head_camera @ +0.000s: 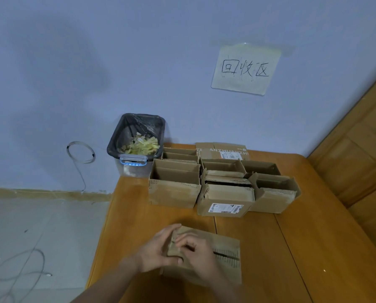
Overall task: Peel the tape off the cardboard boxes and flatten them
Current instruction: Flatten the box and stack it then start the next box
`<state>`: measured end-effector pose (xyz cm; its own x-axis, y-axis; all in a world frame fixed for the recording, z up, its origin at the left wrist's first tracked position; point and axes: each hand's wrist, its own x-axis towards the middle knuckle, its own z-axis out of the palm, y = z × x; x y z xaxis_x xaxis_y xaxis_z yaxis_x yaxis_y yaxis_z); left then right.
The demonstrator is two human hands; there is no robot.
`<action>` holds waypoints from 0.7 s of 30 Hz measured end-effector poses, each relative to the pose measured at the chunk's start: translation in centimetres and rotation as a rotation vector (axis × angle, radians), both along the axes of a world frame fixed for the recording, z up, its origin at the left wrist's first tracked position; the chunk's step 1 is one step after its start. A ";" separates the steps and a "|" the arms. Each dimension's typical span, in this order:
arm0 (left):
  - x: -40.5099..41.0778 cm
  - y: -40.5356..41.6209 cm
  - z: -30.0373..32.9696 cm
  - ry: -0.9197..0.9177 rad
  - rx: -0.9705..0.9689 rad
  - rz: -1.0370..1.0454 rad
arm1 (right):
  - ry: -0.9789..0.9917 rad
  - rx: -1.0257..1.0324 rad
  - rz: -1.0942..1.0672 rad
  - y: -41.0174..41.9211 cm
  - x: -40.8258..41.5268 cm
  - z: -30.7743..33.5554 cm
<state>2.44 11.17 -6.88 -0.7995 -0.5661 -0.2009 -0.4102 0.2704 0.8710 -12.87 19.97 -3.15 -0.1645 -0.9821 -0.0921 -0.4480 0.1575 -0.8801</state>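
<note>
Left hand [158,250] grips the box [222,259]; right hand [195,250] pinches its top edge.

Wooden table [313,248], orange-brown, filling the lower right of the frame. Plastic bin [136,147], lined with a black bag, at the centre of the frame against the wall just beyond the table's far left corner; it holds yellowish scraps and has a blue latch on its near side. Paper sign [246,69], handwritten with 3 characters, fixed to the pale blue wall [95,62] at upper right. Thin coiled wire [81,153] on the wall left of the bin. Grey floor [40,226] at lower left. Wooden panelling [362,154] at the right edge.
</note>
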 end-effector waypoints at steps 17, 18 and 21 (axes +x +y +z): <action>-1.6 0.0 -1.1 -0.010 0.066 -0.026 | -0.099 0.066 -0.087 0.1 -1.7 -0.6; -1.6 0.0 -1.0 -0.016 0.063 -0.024 | -0.102 0.079 -0.078 0.1 -1.8 -0.5; -1.7 -0.1 -1.0 -0.033 0.034 -0.029 | -0.092 0.088 -0.054 0.2 -2.0 -0.3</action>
